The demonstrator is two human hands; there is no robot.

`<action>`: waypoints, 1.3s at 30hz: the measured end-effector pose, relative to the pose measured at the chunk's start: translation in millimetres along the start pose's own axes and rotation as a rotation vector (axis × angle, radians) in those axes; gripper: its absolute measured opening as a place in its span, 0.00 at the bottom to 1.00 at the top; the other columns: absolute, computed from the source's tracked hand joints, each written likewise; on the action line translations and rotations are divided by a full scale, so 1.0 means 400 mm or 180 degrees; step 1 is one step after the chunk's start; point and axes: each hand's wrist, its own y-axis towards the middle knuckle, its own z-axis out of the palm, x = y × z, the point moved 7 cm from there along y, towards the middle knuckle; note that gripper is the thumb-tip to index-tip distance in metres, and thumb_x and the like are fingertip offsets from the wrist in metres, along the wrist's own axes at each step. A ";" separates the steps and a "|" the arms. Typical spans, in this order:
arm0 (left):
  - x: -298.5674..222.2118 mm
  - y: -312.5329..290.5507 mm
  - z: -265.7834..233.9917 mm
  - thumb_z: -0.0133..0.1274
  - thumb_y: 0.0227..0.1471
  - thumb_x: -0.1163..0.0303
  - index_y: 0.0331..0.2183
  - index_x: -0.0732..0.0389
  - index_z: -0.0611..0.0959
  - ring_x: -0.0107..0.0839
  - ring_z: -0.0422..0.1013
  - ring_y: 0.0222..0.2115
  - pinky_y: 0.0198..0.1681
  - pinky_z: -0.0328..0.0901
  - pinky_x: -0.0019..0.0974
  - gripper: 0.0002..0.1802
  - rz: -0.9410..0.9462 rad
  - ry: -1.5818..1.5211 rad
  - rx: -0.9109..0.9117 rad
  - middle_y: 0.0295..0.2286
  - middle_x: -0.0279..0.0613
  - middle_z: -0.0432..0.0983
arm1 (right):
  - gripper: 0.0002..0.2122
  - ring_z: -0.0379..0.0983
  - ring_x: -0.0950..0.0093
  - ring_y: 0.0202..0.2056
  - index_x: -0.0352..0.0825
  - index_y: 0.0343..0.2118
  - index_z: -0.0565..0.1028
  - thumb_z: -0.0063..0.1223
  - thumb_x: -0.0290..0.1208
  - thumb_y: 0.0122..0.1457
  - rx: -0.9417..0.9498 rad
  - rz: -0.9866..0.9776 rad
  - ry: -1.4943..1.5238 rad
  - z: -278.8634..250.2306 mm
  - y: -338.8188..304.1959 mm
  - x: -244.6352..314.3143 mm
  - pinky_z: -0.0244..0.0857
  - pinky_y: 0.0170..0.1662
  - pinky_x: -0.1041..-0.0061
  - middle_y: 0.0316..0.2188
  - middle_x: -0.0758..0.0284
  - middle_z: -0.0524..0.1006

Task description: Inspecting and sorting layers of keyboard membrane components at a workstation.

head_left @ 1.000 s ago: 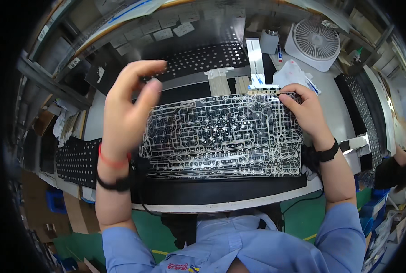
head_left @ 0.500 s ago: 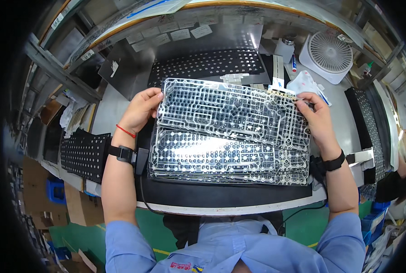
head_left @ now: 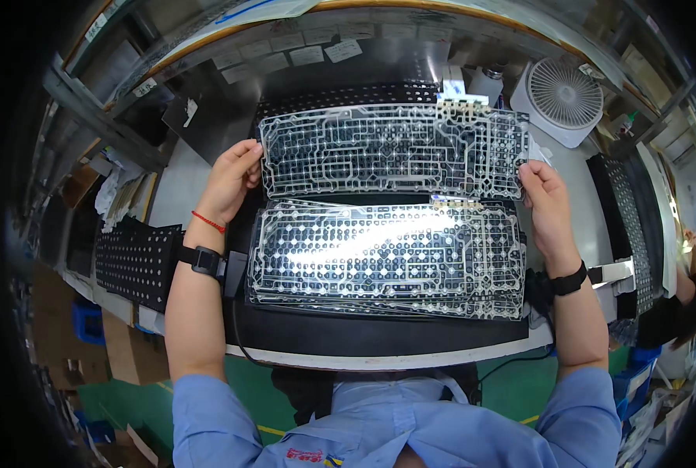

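Between my two hands a clear keyboard membrane sheet (head_left: 387,152), printed with silvery traces, is held up by its short ends. My left hand (head_left: 237,175) pinches its left edge, and my right hand (head_left: 545,199) grips its right edge. A pale connector tail (head_left: 463,100) sticks up from the sheet's far edge, right of the middle. Nearer to me lies a stack of similar membrane sheets (head_left: 387,253), slightly fanned, with bright glare across the top one. The stack rests on a black mat (head_left: 379,331).
Behind the held sheet is a black perforated sheet (head_left: 348,95). A white fan (head_left: 565,101) and a bottle (head_left: 486,82) stand at the far right. Black perforated sheets lie at the left (head_left: 137,265) and right (head_left: 625,218). Another person's arm (head_left: 685,285) shows at the right edge.
My hands have carried the held membrane sheet away from me, off the near stack. It now sits straighter, its connector tail in full view, and more of the stack shows.
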 end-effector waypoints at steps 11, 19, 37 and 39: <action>-0.018 -0.007 0.002 0.47 0.61 0.63 0.44 0.63 0.77 0.19 0.71 0.30 0.31 0.64 0.24 0.16 0.0197 -0.0581 -0.0158 0.31 0.30 0.75 | 0.09 0.70 0.87 0.29 0.31 0.42 0.75 0.52 0.29 0.61 -0.0259 -0.0224 0.0366 -0.013 -0.005 0.017 0.61 0.32 0.87 0.28 0.73 0.78; 0.001 0.000 0.014 0.48 0.60 0.66 0.45 0.59 0.77 0.17 0.70 0.29 0.32 0.63 0.21 0.13 0.0075 -0.0278 -0.0075 0.31 0.29 0.76 | 0.20 0.70 0.87 0.33 0.29 0.55 0.65 0.51 0.19 0.58 0.0040 -0.0411 0.0181 0.017 -0.016 0.035 0.62 0.33 0.87 0.36 0.72 0.74; 0.010 0.002 -0.065 0.45 0.62 0.62 0.40 0.59 0.76 0.23 0.72 0.29 0.30 0.64 0.23 0.12 0.0040 -0.0524 -0.1156 0.32 0.37 0.77 | 0.07 0.70 0.84 0.31 0.32 0.37 0.74 0.47 0.30 0.63 0.0115 -0.0244 -0.0080 0.017 -0.008 0.015 0.63 0.37 0.84 0.34 0.69 0.76; 0.018 0.005 -0.079 0.46 0.62 0.63 0.40 0.60 0.76 0.23 0.72 0.30 0.31 0.64 0.23 0.12 0.0017 -0.0451 -0.1050 0.34 0.38 0.77 | 0.06 0.69 0.85 0.31 0.33 0.36 0.75 0.48 0.29 0.63 0.0275 -0.0168 -0.0306 0.027 -0.008 0.008 0.62 0.37 0.85 0.33 0.71 0.76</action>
